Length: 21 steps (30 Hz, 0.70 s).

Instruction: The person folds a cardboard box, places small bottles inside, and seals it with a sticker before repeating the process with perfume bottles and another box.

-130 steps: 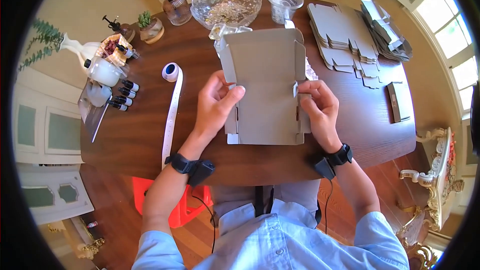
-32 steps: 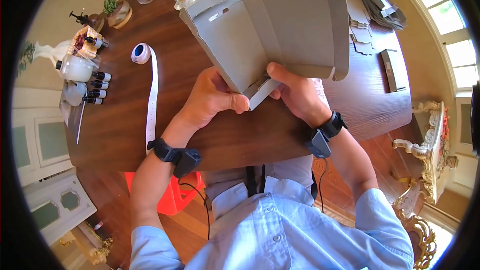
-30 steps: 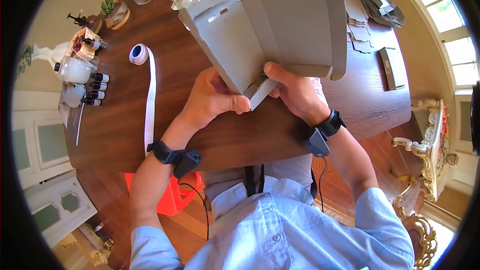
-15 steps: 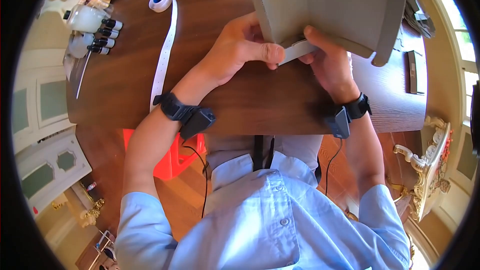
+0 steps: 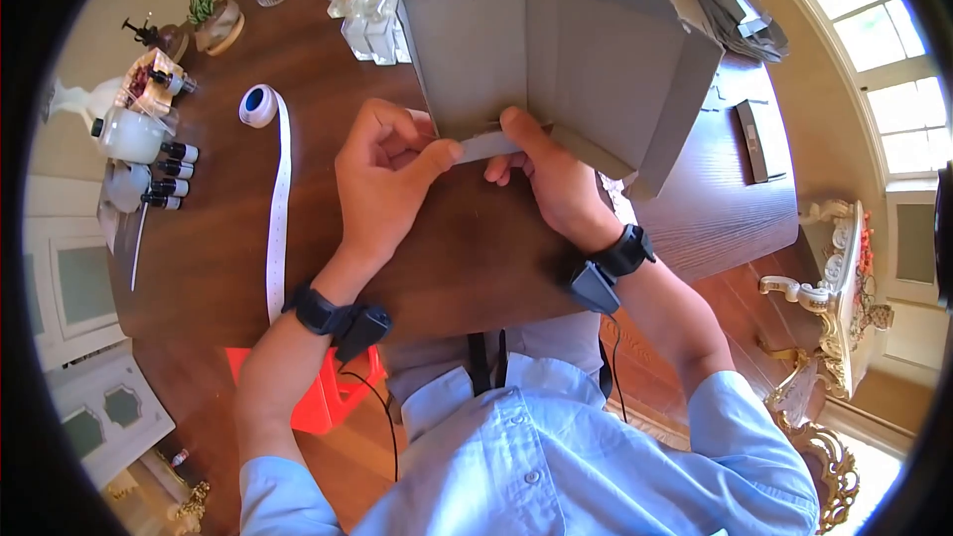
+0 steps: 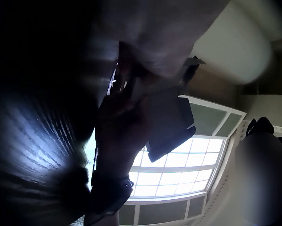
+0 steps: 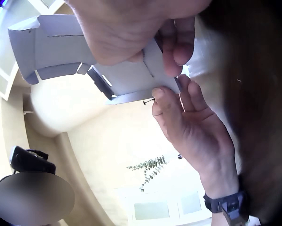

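Note:
A partly folded grey cardboard box (image 5: 586, 60) is held up over the table, its two large panels standing at an angle. The left hand (image 5: 382, 174) pinches the box's lower left corner between thumb and fingers. With its thumb inside the near edge and fingers below, the right hand (image 5: 561, 179) grips the short near flap (image 5: 486, 147). In the right wrist view, both hands hold the same end of the cardboard (image 7: 51, 47); the left hand (image 7: 192, 127) pinches its edge. The left wrist view is dark, with the box panel (image 6: 166, 117) beyond the fingers.
A tape roll (image 5: 258, 106) with its strip (image 5: 281, 208) lies at left, near small dark bottles (image 5: 169, 169). Glass blocks (image 5: 372, 25) stand behind the box. Dark folded material (image 5: 735, 10) and a narrow grey box (image 5: 759, 142) lie at right.
Seen flat about four seconds ago, the cardboard is now bent into standing panels. Over the last second it has turned slightly, with both hands still on its near end.

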Motion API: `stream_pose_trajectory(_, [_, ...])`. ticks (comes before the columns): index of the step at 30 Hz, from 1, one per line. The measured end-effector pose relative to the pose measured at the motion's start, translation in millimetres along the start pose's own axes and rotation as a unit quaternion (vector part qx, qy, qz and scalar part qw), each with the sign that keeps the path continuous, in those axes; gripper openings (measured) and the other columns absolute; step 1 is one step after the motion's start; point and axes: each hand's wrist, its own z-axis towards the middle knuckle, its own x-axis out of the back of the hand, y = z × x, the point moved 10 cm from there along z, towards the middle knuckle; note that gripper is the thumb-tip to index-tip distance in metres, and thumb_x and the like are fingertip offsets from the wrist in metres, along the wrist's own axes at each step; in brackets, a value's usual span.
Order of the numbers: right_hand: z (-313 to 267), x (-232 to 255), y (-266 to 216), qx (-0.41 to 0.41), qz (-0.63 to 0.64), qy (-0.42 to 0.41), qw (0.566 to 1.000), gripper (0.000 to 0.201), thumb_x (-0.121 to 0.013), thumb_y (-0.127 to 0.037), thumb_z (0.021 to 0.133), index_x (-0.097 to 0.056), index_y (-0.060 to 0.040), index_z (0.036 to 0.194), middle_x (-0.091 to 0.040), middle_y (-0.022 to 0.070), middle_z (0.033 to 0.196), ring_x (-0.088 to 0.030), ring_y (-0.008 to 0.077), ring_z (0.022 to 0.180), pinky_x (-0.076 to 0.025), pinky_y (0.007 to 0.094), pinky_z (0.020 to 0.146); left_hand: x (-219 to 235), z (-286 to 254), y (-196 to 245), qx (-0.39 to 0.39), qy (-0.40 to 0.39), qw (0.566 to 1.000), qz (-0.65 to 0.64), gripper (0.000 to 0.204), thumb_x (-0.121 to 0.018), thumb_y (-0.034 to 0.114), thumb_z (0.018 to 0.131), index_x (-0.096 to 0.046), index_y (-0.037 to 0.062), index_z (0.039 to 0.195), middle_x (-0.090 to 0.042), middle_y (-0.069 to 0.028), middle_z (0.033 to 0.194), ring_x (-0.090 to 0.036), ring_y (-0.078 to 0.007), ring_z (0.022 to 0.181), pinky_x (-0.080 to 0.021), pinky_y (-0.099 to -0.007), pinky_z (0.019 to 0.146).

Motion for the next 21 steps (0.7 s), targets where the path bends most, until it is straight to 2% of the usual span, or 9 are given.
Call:
stream_pose_trajectory(5, [1, -2, -2, 0.013, 0.002, 0.038, 0.999, 0.019, -0.061, -0.018, 0.105, -0.065, 0.0, 0.11, -0.069, 0.0123, 0.091, -0.067, 0.0195, 0.068, -0.054, 0.0311, 0.062, -3, 1, 2, -0.041, -0.036, 0.995, 0.084, 0.016, -0.074, -0.007, 0.092, -0.062, 0.0015, 0.098, -0.067, -0.0051, 0.106, -0.067, -0.0122, 0.091, -0.056, -0.0282, 0.081])
stream_pose_trajectory(9, [4, -6, -5, 0.003, 0.004, 0.037, 0.999, 0.019, -0.06, -0.018, 0.107, -0.064, 0.0, 0.111, -0.07, 0.0129, 0.092, -0.068, 0.0203, 0.068, -0.054, 0.0318, 0.062, -2, 3, 10, -0.056, -0.021, 0.989, 0.135, 0.016, -0.074, -0.008, 0.09, -0.063, -0.0002, 0.099, -0.068, -0.0068, 0.111, -0.069, -0.0133, 0.092, -0.057, -0.0281, 0.083])
stream_pose_trajectory(11, [8, -9, -5, 0.002, 0.003, 0.029, 1.0, 0.021, -0.059, -0.02, 0.107, -0.064, 0.0001, 0.111, -0.07, 0.013, 0.092, -0.068, 0.0206, 0.068, -0.054, 0.0321, 0.061, -6, 1, 22, -0.117, -0.019, 0.975, 0.188, 0.021, -0.076, -0.008, 0.088, -0.065, -0.0015, 0.104, -0.068, -0.0102, 0.116, -0.071, -0.0157, 0.095, -0.059, -0.0286, 0.083])
stream_pose_trajectory(14, [14, -9, -1, -0.007, -0.01, 0.018, 1.0, 0.026, -0.056, -0.024, 0.109, -0.063, 0.0008, 0.112, -0.07, 0.0144, 0.094, -0.068, 0.0214, 0.068, -0.054, 0.0325, 0.062, -9, 1, 25, -0.151, -0.025, 0.961, 0.233, 0.028, -0.078, -0.009, 0.085, -0.066, -0.0014, 0.109, -0.069, -0.0124, 0.116, -0.073, -0.0187, 0.097, -0.062, -0.0305, 0.083])
stream_pose_trajectory(18, [14, -8, -5, 0.019, -0.014, 0.017, 1.0, 0.031, -0.054, -0.029, 0.111, -0.061, 0.001, 0.113, -0.07, 0.016, 0.092, -0.069, 0.0218, 0.068, -0.055, 0.0328, 0.062, -16, 4, 28, -0.181, -0.039, 0.939, 0.291, 0.033, -0.08, -0.008, 0.083, -0.067, -0.0002, 0.112, -0.069, -0.0133, 0.116, -0.073, -0.0206, 0.097, -0.063, -0.0324, 0.084])
stream_pose_trajectory(20, [17, -8, -8, 0.026, -0.003, 0.02, 0.999, 0.031, -0.053, -0.03, 0.111, -0.061, 0.001, 0.113, -0.07, 0.0162, 0.091, -0.069, 0.0219, 0.068, -0.055, 0.0327, 0.062, -20, 5, 34, -0.217, -0.026, 0.922, 0.318, 0.031, -0.084, 0.001, 0.08, -0.07, 0.0056, 0.108, -0.069, -0.0118, 0.114, -0.074, -0.023, 0.086, -0.063, -0.0322, 0.074])
stream_pose_trajectory(21, [18, -6, -6, 0.021, 0.01, 0.024, 0.999, 0.031, -0.053, -0.029, 0.111, -0.061, 0.0009, 0.113, -0.07, 0.0158, 0.09, -0.068, 0.0218, 0.067, -0.055, 0.0327, 0.062, -21, 7, 34, -0.219, -0.028, 0.922, 0.319, 0.031, -0.084, 0.001, 0.08, -0.07, 0.0056, 0.108, -0.069, -0.0118, 0.114, -0.074, -0.023, 0.086, -0.063, -0.0322, 0.074])
